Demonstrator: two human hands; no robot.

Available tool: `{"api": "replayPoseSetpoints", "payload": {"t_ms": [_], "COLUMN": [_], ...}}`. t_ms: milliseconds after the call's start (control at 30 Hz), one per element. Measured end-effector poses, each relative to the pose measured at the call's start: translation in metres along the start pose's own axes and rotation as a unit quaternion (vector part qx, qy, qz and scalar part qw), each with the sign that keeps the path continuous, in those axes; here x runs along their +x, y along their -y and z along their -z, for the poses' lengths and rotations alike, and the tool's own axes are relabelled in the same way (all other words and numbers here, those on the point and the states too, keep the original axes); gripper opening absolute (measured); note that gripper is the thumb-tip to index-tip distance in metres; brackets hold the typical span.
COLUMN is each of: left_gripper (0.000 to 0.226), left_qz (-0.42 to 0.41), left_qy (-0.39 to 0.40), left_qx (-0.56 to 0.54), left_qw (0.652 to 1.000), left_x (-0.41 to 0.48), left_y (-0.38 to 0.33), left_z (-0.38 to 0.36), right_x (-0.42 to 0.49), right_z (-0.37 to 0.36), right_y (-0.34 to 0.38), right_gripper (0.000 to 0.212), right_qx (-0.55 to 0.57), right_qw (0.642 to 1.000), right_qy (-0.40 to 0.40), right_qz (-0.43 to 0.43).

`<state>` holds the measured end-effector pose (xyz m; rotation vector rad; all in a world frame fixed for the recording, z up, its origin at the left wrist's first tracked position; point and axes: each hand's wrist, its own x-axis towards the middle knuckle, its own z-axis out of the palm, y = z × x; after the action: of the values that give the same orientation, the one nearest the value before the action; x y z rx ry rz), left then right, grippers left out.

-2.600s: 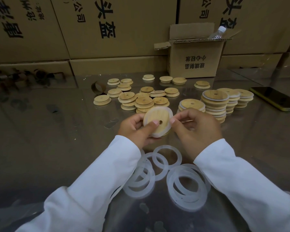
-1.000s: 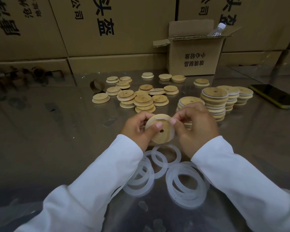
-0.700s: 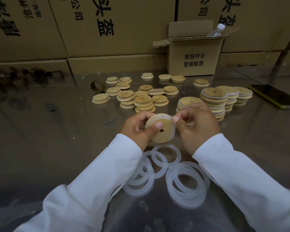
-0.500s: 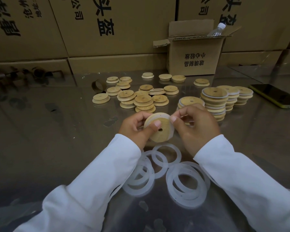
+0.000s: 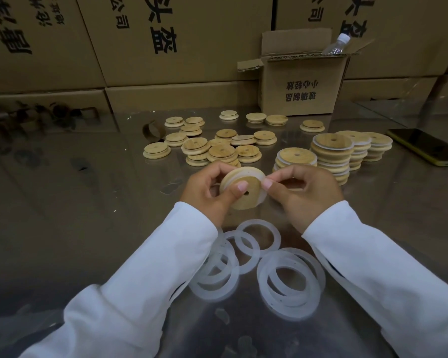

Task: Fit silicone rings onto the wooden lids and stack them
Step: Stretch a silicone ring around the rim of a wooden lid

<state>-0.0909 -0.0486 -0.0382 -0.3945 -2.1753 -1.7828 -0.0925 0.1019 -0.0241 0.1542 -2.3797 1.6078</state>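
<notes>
A round wooden lid with a small centre hole is held tilted above the table between both hands. My left hand grips its left edge, thumb on the face. My right hand pinches the translucent silicone ring along the lid's right rim. Loose silicone rings lie on the table just below my hands. Bare wooden lids are scattered behind. Stacks of ringed lids stand to the right of them.
An open small cardboard box holding a plastic bottle stands at the back. Large cartons wall off the far side. A phone in a yellow case lies at the right. The tabletop is glossy.
The lid has been turned a little in my hands, and my right fingers have worked along its right rim with the ring. Both hands stay in nearly the same place.
</notes>
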Motion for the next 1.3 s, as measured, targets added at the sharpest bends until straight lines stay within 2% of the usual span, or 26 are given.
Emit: {"api": "replayPoseSetpoints", "payload": {"t_ms": [233, 600, 733, 967, 1167, 1300], "left_gripper": [0.019, 0.022, 0.02, 0.012, 0.008, 0.007], "left_qz": [-0.024, -0.028, -0.027, -0.015, 0.043, 0.117], "left_qy": [0.026, 0.039, 0.026, 0.003, -0.02, -0.053], "left_qx": [0.032, 0.056, 0.043, 0.023, -0.012, -0.106], "left_qw": [0.999, 0.997, 0.998, 1.0, 0.999, 0.986], "left_x": [0.003, 0.006, 0.005, 0.004, 0.001, 0.005], "left_y": [-0.005, -0.01, -0.01, -0.007, 0.0, 0.003], "left_z": [0.005, 0.005, 0.005, 0.006, 0.003, 0.002], "right_x": [0.001, 0.001, 0.002, 0.001, -0.003, -0.004], "right_z": [0.004, 0.002, 0.0, 0.001, -0.002, -0.008], "right_y": [0.004, 0.001, 0.002, 0.002, -0.001, -0.005], "right_gripper": [0.017, 0.014, 0.021, 0.018, 0.016, 0.012], "right_qx": [-0.036, -0.058, -0.059, -0.05, 0.037, 0.042], "right_qw": [0.999, 0.998, 0.997, 0.998, 0.999, 0.999], "right_qy": [0.004, -0.036, -0.041, -0.017, 0.024, 0.009], "right_qz": [-0.003, 0.004, 0.012, 0.033, 0.021, 0.014]}}
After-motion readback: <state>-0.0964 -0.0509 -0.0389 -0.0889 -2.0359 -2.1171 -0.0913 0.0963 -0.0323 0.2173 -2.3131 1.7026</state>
